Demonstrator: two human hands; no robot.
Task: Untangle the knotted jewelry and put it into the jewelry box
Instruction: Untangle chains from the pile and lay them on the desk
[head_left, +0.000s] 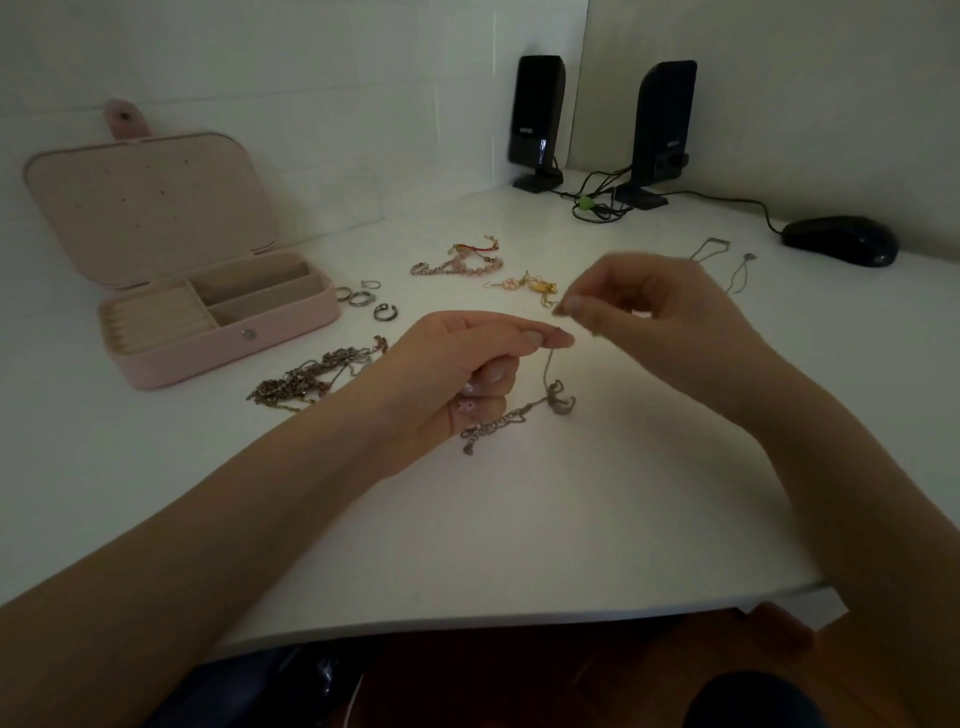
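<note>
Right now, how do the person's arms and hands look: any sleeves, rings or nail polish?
Both forearms are bare, with no sleeves in view. No rings, watch or bracelet show on the left hand or the right hand. The nails look long and pale; one left nail seems to carry small dark dots.

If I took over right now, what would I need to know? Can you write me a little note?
Left hand and right hand each pinch the thin silver chain, its knotted loops hanging just above the white desk.
The open pink jewelry box looks empty.
Still waiting: tangled dark chains, four silver rings, pink bead bracelet, gold piece, two thin necklaces.
Nothing stored yet.
</note>
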